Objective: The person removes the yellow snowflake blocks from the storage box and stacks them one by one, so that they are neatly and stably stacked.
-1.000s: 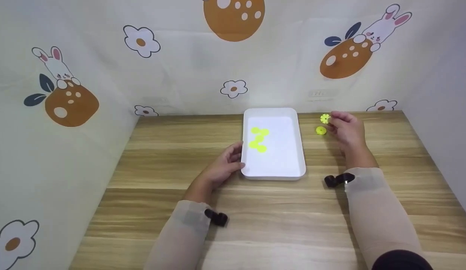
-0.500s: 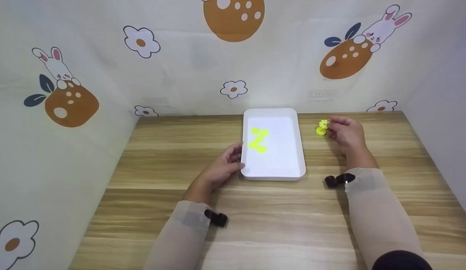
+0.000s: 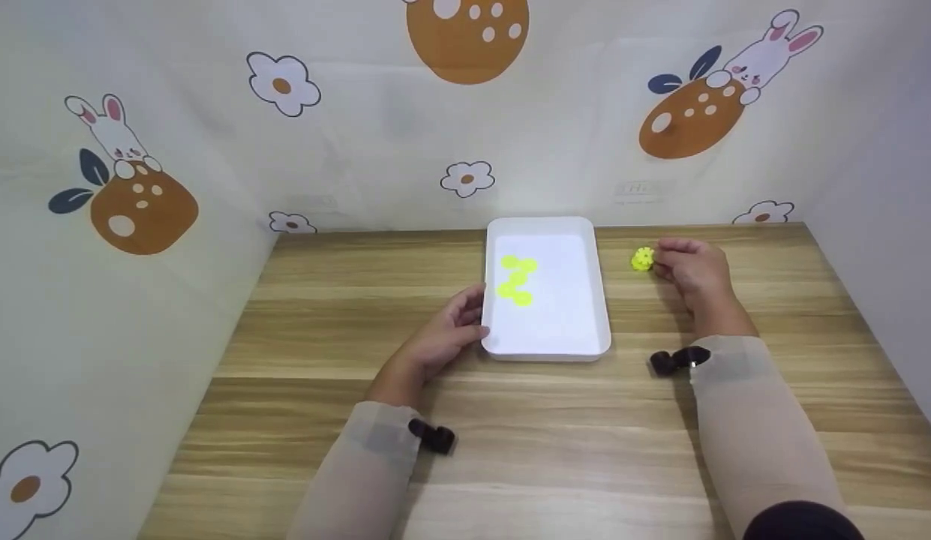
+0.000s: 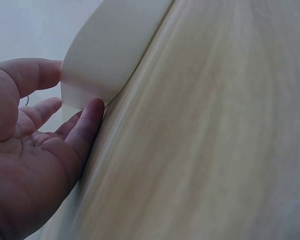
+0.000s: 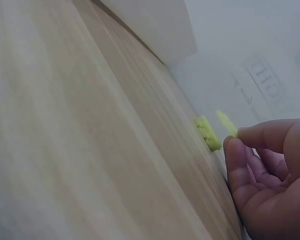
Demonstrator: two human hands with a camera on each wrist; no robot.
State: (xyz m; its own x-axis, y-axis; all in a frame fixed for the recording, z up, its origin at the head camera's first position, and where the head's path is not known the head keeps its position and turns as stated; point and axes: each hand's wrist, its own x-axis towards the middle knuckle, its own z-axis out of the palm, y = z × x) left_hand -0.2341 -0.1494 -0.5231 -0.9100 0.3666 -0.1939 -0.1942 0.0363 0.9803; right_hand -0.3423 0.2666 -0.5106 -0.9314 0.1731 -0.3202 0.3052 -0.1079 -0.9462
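Observation:
A white tray [image 3: 566, 315] lies on the wooden table, with several flat yellow discs [image 3: 518, 278] in its left half. My left hand [image 3: 444, 337] holds the tray's left side; the left wrist view has its thumb at the rim and a fingertip low on the wall [image 4: 112, 50]. To the right of the tray, my right hand [image 3: 694, 271] pinches a yellow notched disc [image 5: 226, 122] between thumb and forefinger. Close beside that disc sits a short stack of yellow notched discs [image 5: 207, 134] on the table, partly hidden in the head view.
A patterned cloth wall [image 3: 390, 150] rises directly behind the table [image 3: 555, 450], and plain pale sides flank it. The tray's far end lies close to the back wall. Black wrist cameras sit on both sleeves [image 3: 750, 405].
My right hand has come down and slightly toward me, bringing the pinched disc from behind the small stack to overlap it in the head view. The left hand and tray stay put.

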